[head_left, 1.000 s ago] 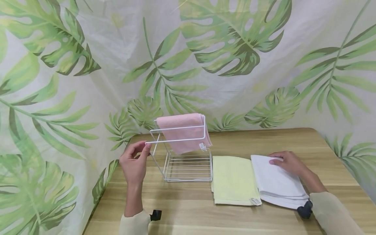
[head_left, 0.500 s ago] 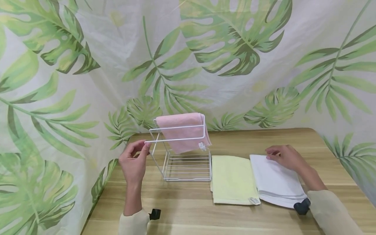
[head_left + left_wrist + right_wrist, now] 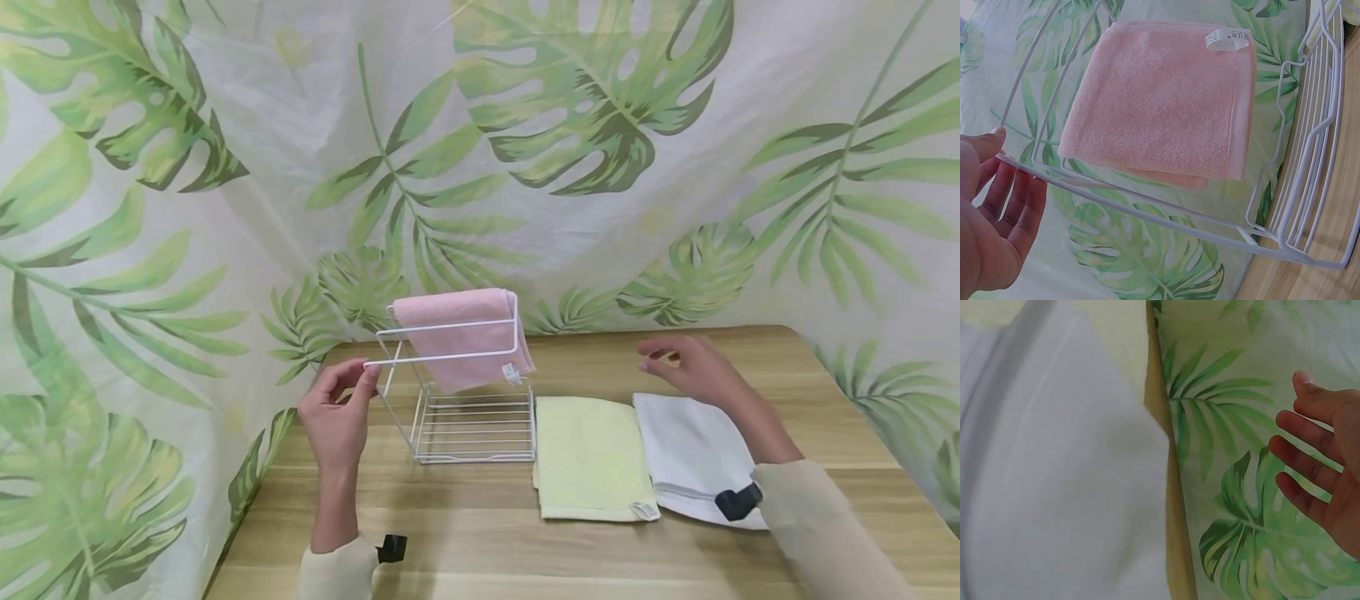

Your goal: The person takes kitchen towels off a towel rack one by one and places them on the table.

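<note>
My left hand (image 3: 339,417) pinches the front corner of a white wire towel rack (image 3: 442,359) between thumb and fingers, as the left wrist view also shows. Over the rack's rear bar hangs a folded pink towel (image 3: 1163,103) with a small white tag. My right hand (image 3: 686,367) is in the air above the far end of a folded white towel (image 3: 693,446), its fingers loosely bent and holding nothing. In the right wrist view the white towel (image 3: 1079,469) fills the left side, apart from the fingers. A folded yellow towel (image 3: 592,458) lies between rack and white towel.
Everything stands on a wooden table (image 3: 465,533) with a rounded far edge. The rack's slatted base (image 3: 476,433) rests beside the yellow towel. Behind hangs a leaf-patterned cloth (image 3: 570,217). Dark wrist mounts (image 3: 738,502) sit at both sleeves.
My right hand has let go of the white towel and risen, moving away from me and to the left. The left hand keeps its grip on the rack, and the towels lie as before.
</note>
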`<state>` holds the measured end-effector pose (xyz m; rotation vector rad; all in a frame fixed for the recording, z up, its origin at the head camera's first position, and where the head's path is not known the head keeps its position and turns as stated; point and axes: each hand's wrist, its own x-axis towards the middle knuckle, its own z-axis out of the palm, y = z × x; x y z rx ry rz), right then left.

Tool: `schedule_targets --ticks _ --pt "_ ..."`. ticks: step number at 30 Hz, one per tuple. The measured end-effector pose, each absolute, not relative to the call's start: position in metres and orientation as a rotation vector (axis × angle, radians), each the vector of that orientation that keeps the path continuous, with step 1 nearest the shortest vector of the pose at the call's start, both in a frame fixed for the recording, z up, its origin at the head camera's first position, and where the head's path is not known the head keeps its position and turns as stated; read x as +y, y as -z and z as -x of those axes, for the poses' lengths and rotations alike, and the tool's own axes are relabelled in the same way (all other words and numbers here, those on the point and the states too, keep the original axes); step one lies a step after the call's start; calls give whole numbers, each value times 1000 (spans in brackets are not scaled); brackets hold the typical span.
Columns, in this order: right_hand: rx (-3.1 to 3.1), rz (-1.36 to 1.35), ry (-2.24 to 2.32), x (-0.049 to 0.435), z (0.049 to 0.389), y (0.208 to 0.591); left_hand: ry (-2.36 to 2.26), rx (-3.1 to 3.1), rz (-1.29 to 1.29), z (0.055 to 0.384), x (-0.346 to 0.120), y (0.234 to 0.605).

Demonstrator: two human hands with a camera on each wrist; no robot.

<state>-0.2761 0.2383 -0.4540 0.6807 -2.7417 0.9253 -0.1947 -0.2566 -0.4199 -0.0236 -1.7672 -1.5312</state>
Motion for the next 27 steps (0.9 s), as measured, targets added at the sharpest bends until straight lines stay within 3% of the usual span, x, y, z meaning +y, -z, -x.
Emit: schedule_targets --ticks 27 --pt "-2460 -981 -1005 97 297 339 1499 -1778 23 193 -255 419"
